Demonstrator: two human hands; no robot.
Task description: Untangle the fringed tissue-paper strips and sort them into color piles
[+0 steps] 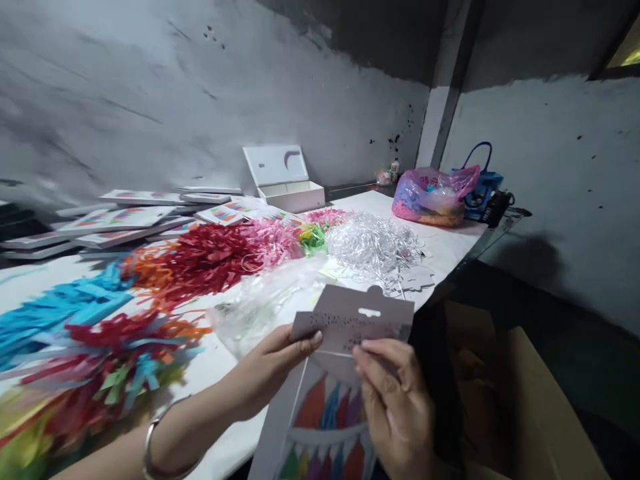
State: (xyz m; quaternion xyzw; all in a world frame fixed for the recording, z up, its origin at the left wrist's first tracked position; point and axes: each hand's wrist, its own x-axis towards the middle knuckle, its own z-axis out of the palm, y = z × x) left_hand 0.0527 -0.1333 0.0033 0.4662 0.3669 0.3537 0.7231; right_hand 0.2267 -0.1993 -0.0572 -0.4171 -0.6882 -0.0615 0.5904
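Printed box (325,417) at 6 o'clock, lower end cut off by the frame. Left hand (275,363) grips its flap (337,327) at the left edge, thumb in front, fingers hidden behind. Right hand (397,397) bunched, fingertips at the flap; can't tell if pinching. Lettering blurred. Mixed tassels (125,373) at 8 o'clock, smeared. Cardboard box (547,400) at 4 o'clock, interior dark.

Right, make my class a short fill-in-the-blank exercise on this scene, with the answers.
1. The left hand grips and the right hand touches a package showing ____ visible rows of printed tassels.
2. The bangle is on the ____ arm.
3. The white box is not shut but ____.
4. The handbag behind the pink bag is coloured ____.

Missing words: two; left; open; blue.
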